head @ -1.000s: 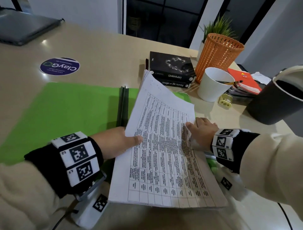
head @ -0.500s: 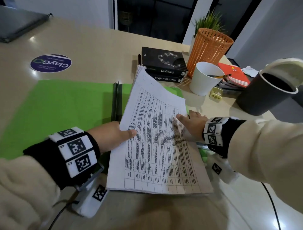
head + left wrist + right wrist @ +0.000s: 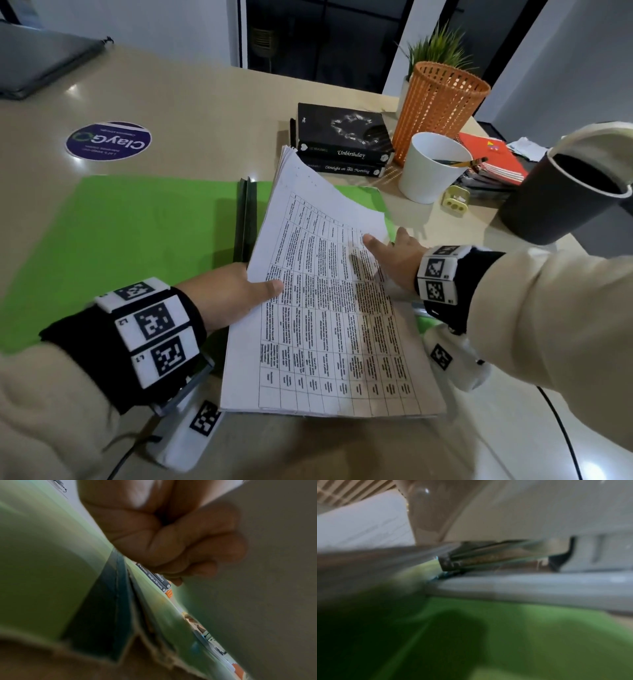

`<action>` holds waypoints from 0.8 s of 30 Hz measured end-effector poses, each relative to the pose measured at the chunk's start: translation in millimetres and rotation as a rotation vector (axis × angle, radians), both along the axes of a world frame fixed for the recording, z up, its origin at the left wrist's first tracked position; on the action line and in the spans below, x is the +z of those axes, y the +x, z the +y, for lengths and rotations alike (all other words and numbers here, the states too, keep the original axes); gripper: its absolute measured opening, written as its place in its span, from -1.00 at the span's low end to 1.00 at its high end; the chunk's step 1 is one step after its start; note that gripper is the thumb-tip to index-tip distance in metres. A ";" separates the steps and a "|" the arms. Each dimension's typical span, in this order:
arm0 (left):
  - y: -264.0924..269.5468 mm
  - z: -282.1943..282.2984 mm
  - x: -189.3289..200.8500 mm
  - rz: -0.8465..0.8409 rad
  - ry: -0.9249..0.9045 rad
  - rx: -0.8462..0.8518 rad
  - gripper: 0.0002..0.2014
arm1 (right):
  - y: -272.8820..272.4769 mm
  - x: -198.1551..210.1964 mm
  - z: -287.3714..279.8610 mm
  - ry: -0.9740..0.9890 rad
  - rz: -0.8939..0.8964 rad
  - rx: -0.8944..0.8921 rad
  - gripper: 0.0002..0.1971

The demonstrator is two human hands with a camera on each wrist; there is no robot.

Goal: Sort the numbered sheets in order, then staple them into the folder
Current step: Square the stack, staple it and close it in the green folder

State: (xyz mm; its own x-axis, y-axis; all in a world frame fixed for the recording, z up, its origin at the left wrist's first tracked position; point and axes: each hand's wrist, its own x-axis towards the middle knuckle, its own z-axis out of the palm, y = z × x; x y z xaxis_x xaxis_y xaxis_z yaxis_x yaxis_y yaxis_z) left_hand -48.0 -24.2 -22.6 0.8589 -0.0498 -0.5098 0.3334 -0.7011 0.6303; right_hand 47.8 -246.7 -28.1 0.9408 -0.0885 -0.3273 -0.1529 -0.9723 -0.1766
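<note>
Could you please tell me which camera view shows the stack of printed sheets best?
The head view: the stack of printed sheets shows whole, tables legible. The left wrist view shows only its shaded underside; the right wrist view, a blurred edge.

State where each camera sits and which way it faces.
Head: above the desk, looking forward and down; both hands, left hand and right hand, on the sheets over the green folder.
Left wrist: under the palm, looking along curled fingers gripping the sheets.
Right wrist: low over the folder, blurred; no hand shows.
Shared: the green folder.
</note>
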 end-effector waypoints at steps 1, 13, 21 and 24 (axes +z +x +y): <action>-0.2 0.0 -0.4 0.003 -0.020 0.008 -0.57 | -1.4 -1.8 2.1 0.011 -0.015 -0.004 -0.23; 5.9 7.9 -14.3 0.051 -0.188 0.042 -0.51 | 6.7 -13.9 -0.8 -0.116 -0.032 0.142 -0.30; 5.8 6.7 -15.3 0.057 -0.164 0.010 -0.62 | 8.0 -11.7 -2.2 -0.100 -0.037 0.205 -0.41; 5.9 5.4 -14.2 0.053 -0.206 0.037 -0.76 | 8.8 -11.0 -2.3 -0.134 -0.032 0.241 -0.41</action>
